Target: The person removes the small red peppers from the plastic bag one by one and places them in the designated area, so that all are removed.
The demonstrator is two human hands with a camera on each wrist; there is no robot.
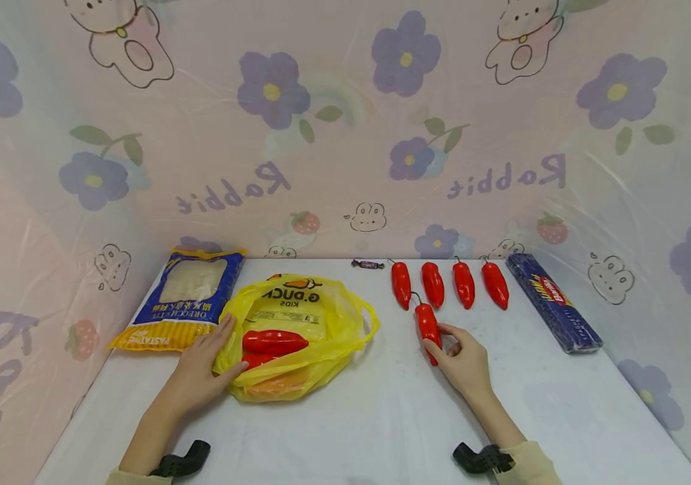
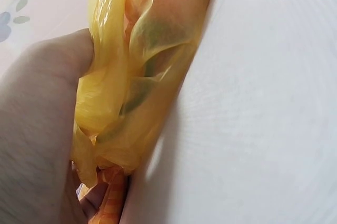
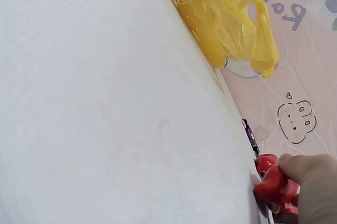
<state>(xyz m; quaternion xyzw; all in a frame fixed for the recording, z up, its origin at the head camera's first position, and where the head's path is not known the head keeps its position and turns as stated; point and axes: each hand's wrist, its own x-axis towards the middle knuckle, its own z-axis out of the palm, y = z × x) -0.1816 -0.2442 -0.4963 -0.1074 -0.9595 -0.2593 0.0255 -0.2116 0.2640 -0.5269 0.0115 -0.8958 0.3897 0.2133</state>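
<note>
My right hand (image 1: 465,360) pinches a red pepper (image 1: 427,329) between thumb and fingers; its thin stem points away from me. In the right wrist view the held pepper (image 3: 274,186) partly hides other red ones. Against the left side of a yellow plastic bag (image 1: 345,316) rests my left hand (image 1: 203,370), fingers fairly straight and thumb at the bag's front rim. Red peppers (image 1: 275,342) lie in the bag's mouth, and something orange shows through its front. The left wrist view shows the thumb (image 2: 79,50) on the yellow plastic; the other fingers are mostly hidden.
Several red peppers (image 1: 463,284) lie in a row at the back right, beside a dark blue spaghetti pack (image 1: 554,303). A small purple wrapped candy (image 1: 368,265) lies by the back wall. At left is a blue and yellow pasta bag (image 1: 178,303). Patterned sheeting surrounds the white table (image 1: 345,438).
</note>
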